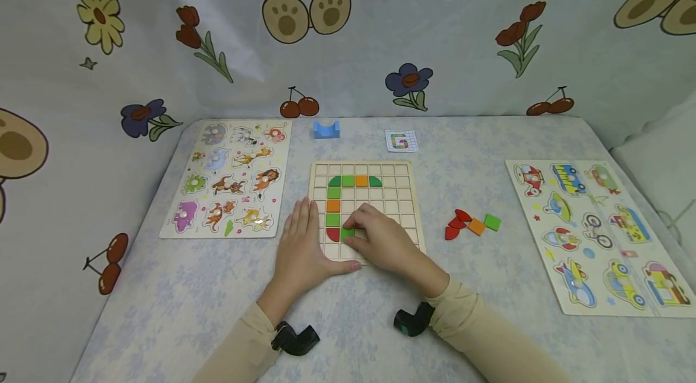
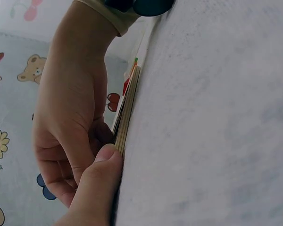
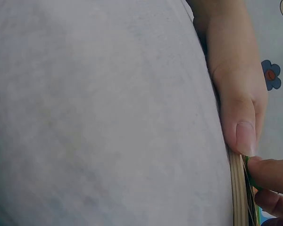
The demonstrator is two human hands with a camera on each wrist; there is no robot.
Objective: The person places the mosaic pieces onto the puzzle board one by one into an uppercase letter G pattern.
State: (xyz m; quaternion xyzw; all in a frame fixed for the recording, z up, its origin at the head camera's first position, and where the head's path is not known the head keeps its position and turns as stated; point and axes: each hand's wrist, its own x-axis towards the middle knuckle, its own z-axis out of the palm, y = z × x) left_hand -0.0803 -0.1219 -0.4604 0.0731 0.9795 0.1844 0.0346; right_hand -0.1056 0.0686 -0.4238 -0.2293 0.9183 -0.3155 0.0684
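Note:
A wooden grid board (image 1: pixel 402 179) lies on the table with green, orange and red tiles set in a curve over its left part. My left hand (image 1: pixel 301 250) rests along the board's left side, fingers straight, with the thumb stretched along the front edge. At the lower row, beside a red rounded tile (image 1: pixel 333 234), my right hand (image 1: pixel 385 239) pinches a green square tile (image 1: pixel 346 238) between thumb and index finger; its fingers partly cover the tile. The right wrist view has the left thumb (image 3: pixel 245 136) against the board's stacked edge (image 3: pixel 238 188).
Right of the board lie red tiles (image 1: pixel 457 223), an orange square (image 1: pixel 476 226) and a green square (image 1: pixel 492 222). Behind it are a small pattern card (image 1: pixel 401 141) and a blue stand (image 1: pixel 326 130). An animal puzzle (image 1: pixel 225 177) lies left, a vehicle puzzle (image 1: pixel 603 238) right.

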